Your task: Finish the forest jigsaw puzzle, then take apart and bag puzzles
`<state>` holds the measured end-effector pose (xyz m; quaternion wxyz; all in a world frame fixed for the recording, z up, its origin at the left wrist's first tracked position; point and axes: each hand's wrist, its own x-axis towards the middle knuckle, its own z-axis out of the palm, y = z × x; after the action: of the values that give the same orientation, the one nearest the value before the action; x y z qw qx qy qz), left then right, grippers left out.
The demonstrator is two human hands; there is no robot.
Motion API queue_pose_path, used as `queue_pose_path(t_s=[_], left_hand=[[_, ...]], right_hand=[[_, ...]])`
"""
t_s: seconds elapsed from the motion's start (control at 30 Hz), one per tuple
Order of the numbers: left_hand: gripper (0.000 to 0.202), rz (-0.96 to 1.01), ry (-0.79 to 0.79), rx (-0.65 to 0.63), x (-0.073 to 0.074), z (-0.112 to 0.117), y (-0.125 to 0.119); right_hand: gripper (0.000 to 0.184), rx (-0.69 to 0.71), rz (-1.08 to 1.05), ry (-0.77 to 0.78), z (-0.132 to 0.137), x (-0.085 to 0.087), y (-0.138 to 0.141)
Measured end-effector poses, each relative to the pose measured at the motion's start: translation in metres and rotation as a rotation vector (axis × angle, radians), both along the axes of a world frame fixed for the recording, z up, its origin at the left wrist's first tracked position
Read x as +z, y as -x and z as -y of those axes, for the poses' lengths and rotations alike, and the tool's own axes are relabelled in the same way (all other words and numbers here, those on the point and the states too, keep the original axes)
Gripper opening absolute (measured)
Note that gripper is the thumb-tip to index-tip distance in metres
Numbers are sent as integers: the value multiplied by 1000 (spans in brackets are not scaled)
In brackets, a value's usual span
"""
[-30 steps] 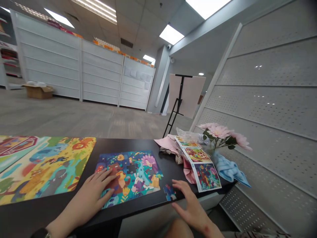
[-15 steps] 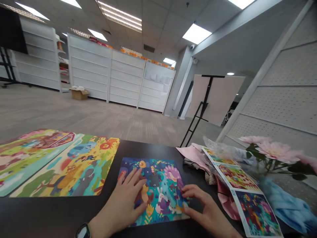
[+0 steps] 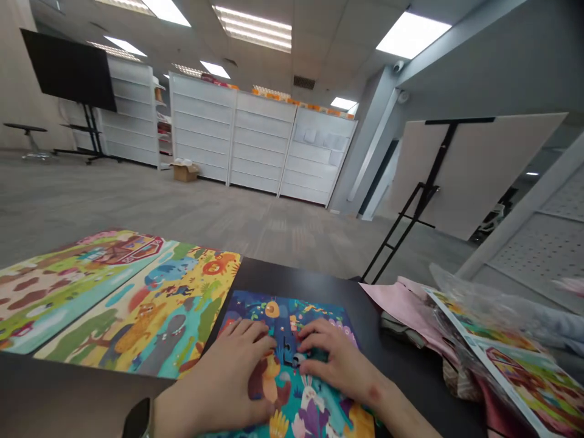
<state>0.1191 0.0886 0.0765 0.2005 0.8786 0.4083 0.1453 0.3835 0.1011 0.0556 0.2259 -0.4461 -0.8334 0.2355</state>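
Observation:
A jigsaw puzzle (image 3: 314, 398) with a dark blue and teal animal picture lies on the black table in front of me. My left hand (image 3: 232, 371) rests spread over its left side, fingers extended. Near the puzzle's middle is a small black gap (image 3: 287, 360). My right hand (image 3: 340, 362) is over the right side of that gap, thumb and fingers bent together around a puzzle piece (image 3: 297, 359), mostly hidden by the fingertips. Whether the piece is seated in the gap I cannot tell.
Two finished-looking picture puzzles, a farm one (image 3: 68, 286) and a yellow animal one (image 3: 155, 310), lie at left. Picture sheets (image 3: 511, 365), pink cloth (image 3: 410, 307) and clear plastic (image 3: 493, 298) are piled at right. An easel board (image 3: 474, 176) stands beyond the table.
My right hand has moved left from the puzzle's right edge to the gap, which now shows less black. My left hand stays on the puzzle. The view has turned right.

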Motion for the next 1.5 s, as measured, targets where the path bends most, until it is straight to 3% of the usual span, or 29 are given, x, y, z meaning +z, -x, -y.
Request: queue_pose_path(t_s=[0.13, 0.27, 0.4, 0.47, 0.6, 0.73, 0.9, 1.07, 1.2, 1.27, 1.33, 1.4, 1.43, 1.5], left_hand=[[72, -5, -16, -177, -2, -18, -10], [63, -27, -27, -337, -6, -28, -12], [63, -76, 4, -338, -6, -26, -13], [66, -86, 17, -316, -6, -22, -15], [91, -135, 49, -263, -11, -21, -20], [94, -158, 42, -261, -15, -33, -22], [89, -117, -24, -293, -18, -55, -24], [88, -97, -21, -287, -22, -66, -19], [94, -124, -22, -257, -13, -58, -17], [96, -112, -48, -274, -6, -46, -27], [93, -81, -71, -370, -4, -31, -47], [74, -64, -84, -522, -12, -15, -75], [56, -56, -111, -557, -18, -8, -88], [43, -47, -183, -616, -33, 5, -107]], right_hand=[[16, 52, 35, -42, 5, 0, 5], [16, 27, 51, -59, 6, 16, -4], [18, -219, 49, -120, 1, 33, -29], [19, -276, 80, -139, -1, 37, -38], [16, -174, 135, -12, 1, 36, -39], [2, -93, 142, 169, 8, 36, -35], [47, -114, 277, 179, 15, 32, -32], [55, -66, 283, 173, 22, 32, -28], [48, -142, 89, 129, 14, 45, -43], [43, -243, 13, 72, 6, 50, -57], [38, -344, 35, -4, -3, 52, -71], [36, -385, 99, -28, -8, 49, -80], [34, -373, 128, -12, -8, 47, -81], [34, -304, 180, 50, -3, 44, -78]])
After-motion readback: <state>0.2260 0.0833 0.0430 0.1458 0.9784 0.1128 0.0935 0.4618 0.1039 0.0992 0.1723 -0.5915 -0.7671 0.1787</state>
